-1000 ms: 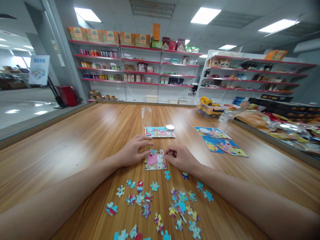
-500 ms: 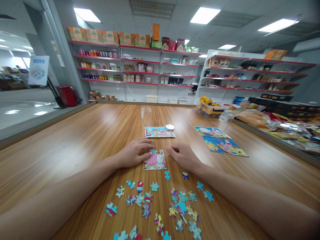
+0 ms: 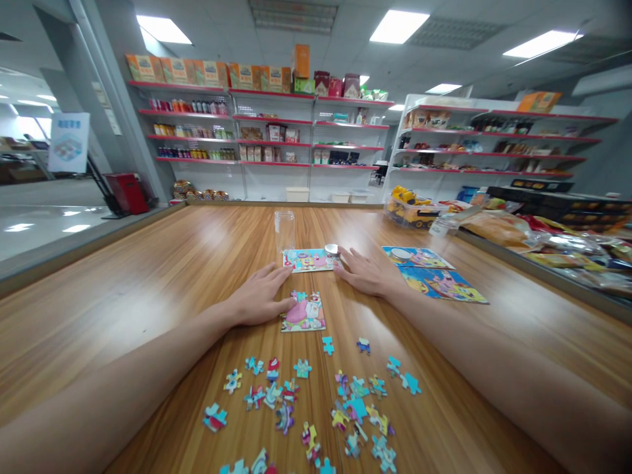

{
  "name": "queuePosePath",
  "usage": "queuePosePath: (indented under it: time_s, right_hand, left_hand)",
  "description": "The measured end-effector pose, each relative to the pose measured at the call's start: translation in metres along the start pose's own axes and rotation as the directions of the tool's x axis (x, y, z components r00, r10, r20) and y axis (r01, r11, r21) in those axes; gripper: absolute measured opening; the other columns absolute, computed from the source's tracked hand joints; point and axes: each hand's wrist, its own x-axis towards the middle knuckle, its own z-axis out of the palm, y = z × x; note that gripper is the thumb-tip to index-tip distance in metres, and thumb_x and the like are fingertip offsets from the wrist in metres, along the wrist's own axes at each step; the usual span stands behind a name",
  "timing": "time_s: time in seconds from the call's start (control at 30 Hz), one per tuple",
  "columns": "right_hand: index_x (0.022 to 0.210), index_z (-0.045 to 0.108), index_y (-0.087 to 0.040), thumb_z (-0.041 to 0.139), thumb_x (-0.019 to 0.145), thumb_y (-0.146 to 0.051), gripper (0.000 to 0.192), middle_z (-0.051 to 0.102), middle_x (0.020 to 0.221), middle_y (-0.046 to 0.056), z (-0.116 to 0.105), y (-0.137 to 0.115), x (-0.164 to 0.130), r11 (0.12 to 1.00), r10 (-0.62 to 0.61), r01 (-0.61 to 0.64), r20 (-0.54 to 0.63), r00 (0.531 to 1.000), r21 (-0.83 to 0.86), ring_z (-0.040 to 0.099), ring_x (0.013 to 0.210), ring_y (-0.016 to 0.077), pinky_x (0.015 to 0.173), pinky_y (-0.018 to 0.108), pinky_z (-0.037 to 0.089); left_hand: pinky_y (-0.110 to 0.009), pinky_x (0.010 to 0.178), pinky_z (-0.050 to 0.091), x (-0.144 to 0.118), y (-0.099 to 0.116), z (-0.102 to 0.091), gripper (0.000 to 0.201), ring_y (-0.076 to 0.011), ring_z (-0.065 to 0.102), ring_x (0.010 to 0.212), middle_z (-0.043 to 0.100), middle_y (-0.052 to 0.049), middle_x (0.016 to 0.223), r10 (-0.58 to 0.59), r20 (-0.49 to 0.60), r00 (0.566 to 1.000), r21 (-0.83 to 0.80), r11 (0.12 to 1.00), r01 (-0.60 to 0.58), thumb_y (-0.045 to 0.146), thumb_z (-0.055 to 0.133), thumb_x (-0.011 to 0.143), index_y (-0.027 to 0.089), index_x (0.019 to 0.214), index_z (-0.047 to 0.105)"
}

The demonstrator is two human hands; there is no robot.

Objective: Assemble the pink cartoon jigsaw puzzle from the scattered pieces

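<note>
Hands lay flat on the wooden table (image 3: 148, 276), fingers spread and holding nothing. The left hand (image 3: 259, 299) rested in the middle of the frame, its fingertips touching the left edge of the half-built puzzle (image 3: 303, 313). The right hand (image 3: 365, 271) lay just above and right of it, fingertips beside the small picture card (image 3: 306, 260) and the white lid (image 3: 332, 249). A clear jar (image 3: 284, 230) stood open and looked empty behind the card. Loose puzzle pieces (image 3: 316, 401) were scattered along the lower middle.
</note>
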Motion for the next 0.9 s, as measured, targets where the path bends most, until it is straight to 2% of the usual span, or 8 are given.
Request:
queuePosePath:
  time_s: [0.1, 0.2, 0.4, 0.67, 0.77, 0.9]
  right_hand:
    - [0.149, 0.031, -0.017, 0.041, 0.1, -0.046, 0.058, 0.043, 0.147, 0.015, 0.004, 0.0, 0.002, 0.999, -0.017, 0.016, -0.04, 0.999, -0.03, 0.04, 0.133, 0.0316, 0.109, 0.045, 0.032]
    - [0.146, 0.037, -0.018, 0.041, 0.1, -0.044, 0.053, 0.048, 0.142, 0.014, 0.007, 0.001, 0.002, 0.996, 0.007, -0.018, -0.123, 0.992, -0.089, 0.043, 0.129, 0.0308, 0.107, 0.043, 0.032]
    - [0.124, 0.062, -0.022, 0.048, 0.098, -0.042, 0.036, 0.058, 0.124, 0.014, 0.011, 0.003, -0.01, 0.989, 0.042, -0.074, -0.235, 0.971, -0.127, 0.051, 0.116, 0.0314, 0.099, 0.043, 0.039]
    - [0.118, 0.066, -0.019, 0.055, 0.093, -0.032, 0.031, 0.063, 0.114, 0.013, 0.008, 0.0, -0.012, 0.997, 0.034, -0.058, -0.357, 0.934, -0.056, 0.055, 0.106, 0.0284, 0.095, 0.039, 0.041]
    - [0.106, 0.071, -0.017, 0.051, 0.093, -0.025, 0.025, 0.067, 0.105, 0.012, 0.006, 0.0, -0.011, 0.996, 0.087, -0.08, -0.431, 0.898, 0.033, 0.058, 0.101, 0.0268, 0.09, 0.035, 0.042]
    - [0.091, 0.07, -0.017, 0.043, 0.095, -0.024, 0.029, 0.071, 0.085, 0.009, 0.007, 0.001, -0.012, 0.985, 0.159, -0.115, -0.444, 0.882, 0.126, 0.063, 0.079, 0.0227, 0.07, 0.03, 0.042]
  left_hand:
    - [-0.05, 0.117, 0.023, 0.0, -0.001, 0.001, 0.075, -0.0364, 0.024, 0.143, 0.035, -0.014, 0.153, -0.004, -0.011, 1.0, -0.008, 1.0, 0.004, 0.061, 0.044, 0.092, 0.012, 0.148, 0.035]
    - [-0.051, 0.117, 0.022, 0.0, -0.001, 0.001, 0.073, -0.036, 0.025, 0.143, 0.035, -0.013, 0.153, -0.011, -0.009, 1.0, -0.006, 1.0, 0.011, 0.06, 0.045, 0.092, 0.014, 0.148, 0.036]
    - [-0.051, 0.117, 0.021, 0.0, 0.002, 0.0, 0.076, -0.0361, 0.021, 0.144, 0.031, -0.013, 0.155, -0.029, 0.009, 1.0, -0.023, 0.999, 0.029, 0.063, 0.043, 0.092, 0.012, 0.148, 0.035]
    - [-0.05, 0.118, 0.02, -0.002, 0.001, -0.002, 0.072, -0.0334, 0.022, 0.145, 0.032, -0.012, 0.155, -0.009, -0.019, 1.0, -0.068, 0.998, 0.007, 0.062, 0.042, 0.094, 0.015, 0.148, 0.035]
    - [-0.049, 0.118, 0.022, -0.002, 0.0, -0.002, 0.063, -0.0317, 0.025, 0.144, 0.034, -0.012, 0.154, 0.028, -0.089, 0.996, -0.109, 0.993, -0.038, 0.054, 0.044, 0.095, 0.016, 0.145, 0.04]
    - [-0.045, 0.113, 0.034, -0.004, -0.001, -0.001, 0.046, -0.0293, 0.042, 0.132, 0.049, -0.014, 0.141, 0.098, -0.268, 0.958, -0.15, 0.978, -0.142, 0.038, 0.05, 0.093, 0.014, 0.132, 0.054]
